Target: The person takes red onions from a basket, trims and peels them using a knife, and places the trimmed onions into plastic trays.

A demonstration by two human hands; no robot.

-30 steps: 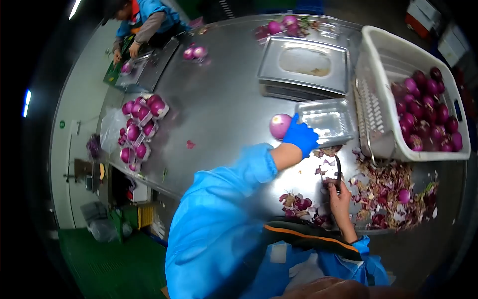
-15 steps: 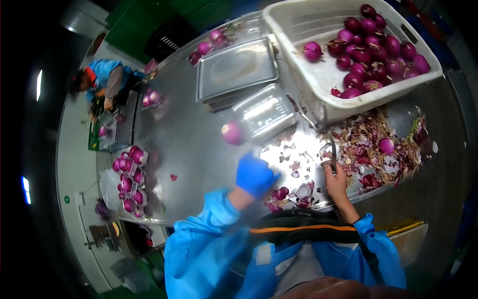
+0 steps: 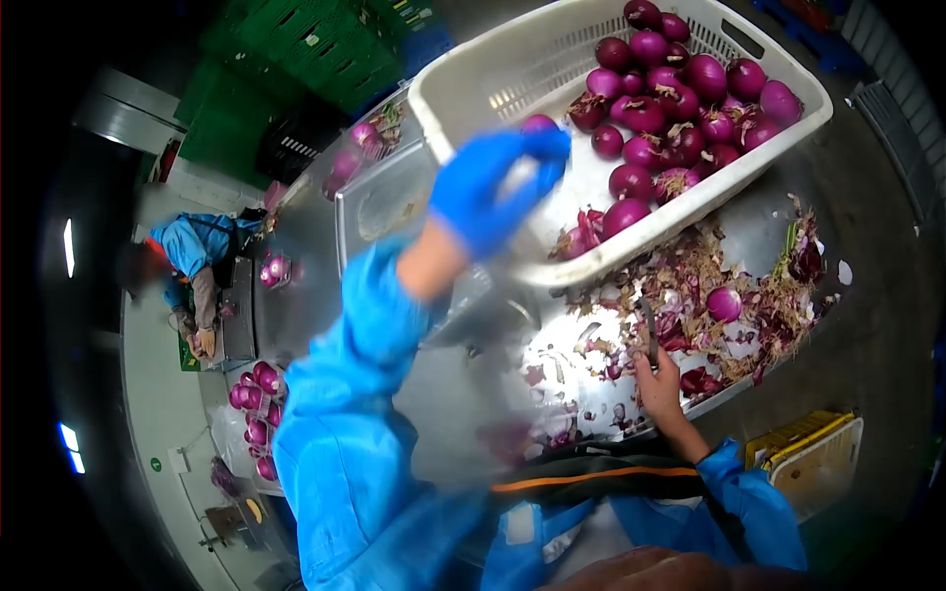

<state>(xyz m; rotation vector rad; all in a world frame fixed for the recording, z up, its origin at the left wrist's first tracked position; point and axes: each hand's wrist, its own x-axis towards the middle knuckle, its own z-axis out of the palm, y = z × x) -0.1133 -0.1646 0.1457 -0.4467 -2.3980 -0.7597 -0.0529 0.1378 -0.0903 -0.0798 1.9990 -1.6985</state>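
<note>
My left hand [image 3: 493,192], in a blue glove, is raised over the near-left rim of a white crate [image 3: 581,264]. Its fingers are curled but apart, with nothing visible between them. Just beyond the fingertips a red onion [image 3: 539,124] shows inside the crate. Many more red onions [image 3: 645,115] lie toward the crate's far and right sides. My bare right hand [image 3: 662,389] holds a small dark knife [image 3: 649,331], blade pointing away from me, above the table edge. Around it lie onion skins [image 3: 680,281] and a single onion [image 3: 723,304].
A metal tray [image 3: 384,202] and a clear plastic tray [image 3: 463,300] lie partly behind my left arm. Packed onions [image 3: 258,404] are at the left. A co-worker [image 3: 197,256] in blue stands at the far left. Green crates [image 3: 315,49] stand behind the table.
My left hand has moved from the clear tray, back toward me, then up and across to the white crate. The view has shifted. My right hand still holds the knife.
</note>
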